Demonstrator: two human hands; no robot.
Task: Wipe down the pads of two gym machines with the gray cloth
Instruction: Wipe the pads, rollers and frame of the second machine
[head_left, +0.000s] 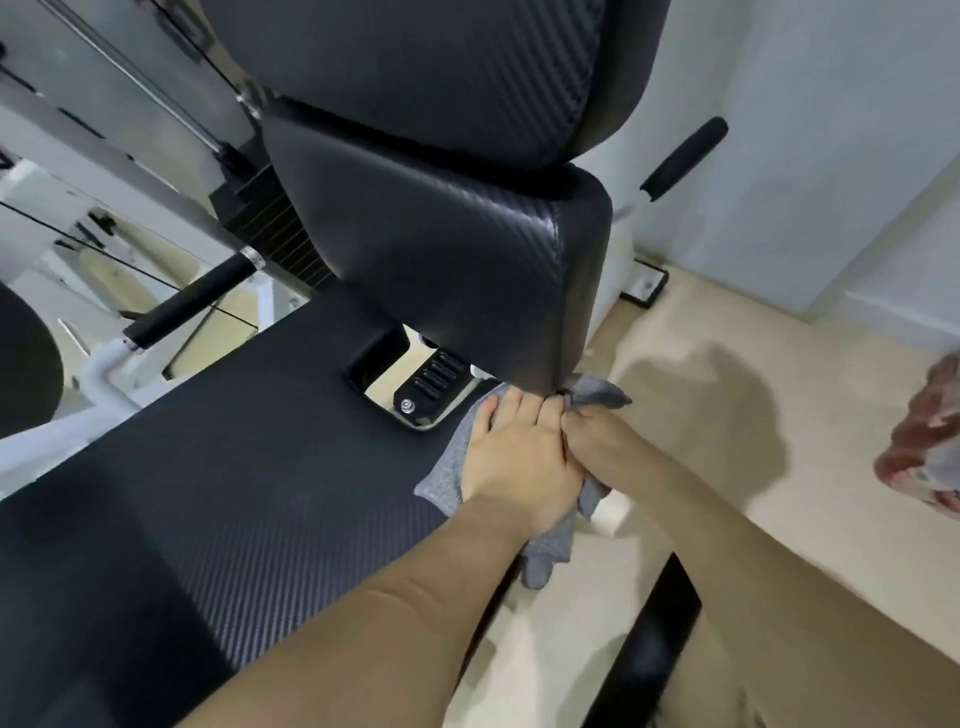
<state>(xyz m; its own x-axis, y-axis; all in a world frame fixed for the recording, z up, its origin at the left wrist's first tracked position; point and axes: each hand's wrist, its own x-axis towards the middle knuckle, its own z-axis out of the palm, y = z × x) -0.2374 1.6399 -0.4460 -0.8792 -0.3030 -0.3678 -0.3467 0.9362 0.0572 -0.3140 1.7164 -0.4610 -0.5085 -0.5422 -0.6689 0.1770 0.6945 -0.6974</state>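
Note:
A gray cloth lies bunched at the right edge of the black textured seat pad, just under the lower corner of the black back pad. My left hand lies on top of the cloth with fingers stretched toward that corner. My right hand sits beside it, touching it, and pinches the cloth's far end at the pad's edge. Part of the cloth hangs down off the seat's side. A second, upper back pad rises above.
Black-gripped handles stick out on the left and right of the machine. A weight stack and cables stand behind. A round black pad is at far left. A black bar crosses the beige floor; a red-and-white object is at the right edge.

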